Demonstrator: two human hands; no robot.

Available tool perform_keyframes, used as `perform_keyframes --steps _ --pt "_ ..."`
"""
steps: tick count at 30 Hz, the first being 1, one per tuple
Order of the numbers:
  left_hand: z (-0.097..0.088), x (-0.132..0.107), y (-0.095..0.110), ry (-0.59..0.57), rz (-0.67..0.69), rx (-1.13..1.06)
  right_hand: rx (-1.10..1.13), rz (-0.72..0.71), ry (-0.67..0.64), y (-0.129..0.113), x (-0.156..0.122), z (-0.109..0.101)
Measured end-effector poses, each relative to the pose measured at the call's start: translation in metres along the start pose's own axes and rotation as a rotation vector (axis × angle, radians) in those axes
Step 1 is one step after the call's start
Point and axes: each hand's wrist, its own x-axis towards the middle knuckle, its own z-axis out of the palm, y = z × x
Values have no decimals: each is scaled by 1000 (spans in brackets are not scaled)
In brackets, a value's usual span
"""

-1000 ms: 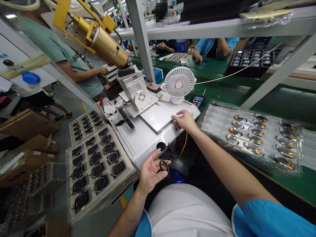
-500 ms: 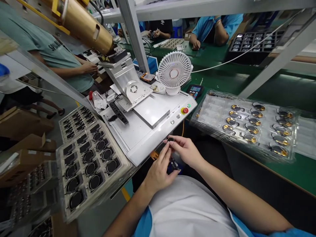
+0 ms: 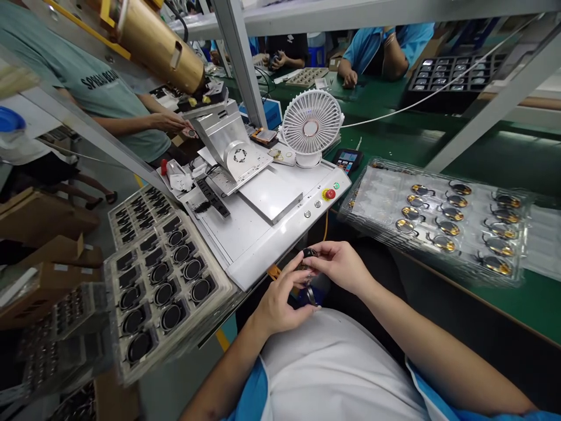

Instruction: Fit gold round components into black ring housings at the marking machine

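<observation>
In front of my body my right hand (image 3: 344, 266) is closed, thumb and fingers pinching a small round black part (image 3: 310, 253) with a shiny rim. My left hand (image 3: 280, 301) is closed too. Its fingertips reach up to that black part from the left. Lower down, between its thumb and fingers, sits a shiny dark ring-shaped part (image 3: 311, 295), partly hidden by the fingers. Both parts are held over my lap, just off the front edge of the white machine (image 3: 263, 257).
Left stands a tray (image 3: 184, 324) of round black parts. Right lies a stack of clear trays (image 3: 372, 199) with round gold-and-black parts. On the machine are a white fan (image 3: 311, 126), a red stop button (image 3: 329, 193) and a metal fixture (image 3: 236, 155). A co-worker (image 3: 100, 88) stands at left.
My fingers have parted a little and the black part is now tilted, showing more of its face. The co-worker's hands at left have moved right, toward the fixture.
</observation>
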Motion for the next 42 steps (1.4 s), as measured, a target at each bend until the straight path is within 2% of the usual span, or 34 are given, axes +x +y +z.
perform_keyframes --steps 4,7,9,12,16,20,26,30,35,42 --pt "-3 -1 -1 -69 47 133 68 40 -49 1 -1 -1" --pt "-2 -3 -3 -61 9 16 126 54 -6 4 -3 0" --pt "0 -3 -6 31 -36 -171 165 74 11 4 -4 1" --pt "3 -1 -12 212 -112 -485 181 118 -34 4 -8 0" --pt "8 1 -21 358 -167 -667 172 191 -115 5 -13 5" --pt "12 -1 -24 358 -176 -703 257 255 -101 5 -18 20" --pt "15 -10 -27 383 -151 -653 218 110 -15 2 -25 36" --pt "16 -13 -31 414 -171 -621 155 66 -2 -3 -27 40" --pt "16 -11 -29 428 -105 -633 95 58 7 -9 -28 41" --pt "16 -9 -30 407 -32 -640 155 83 -26 -8 -29 40"
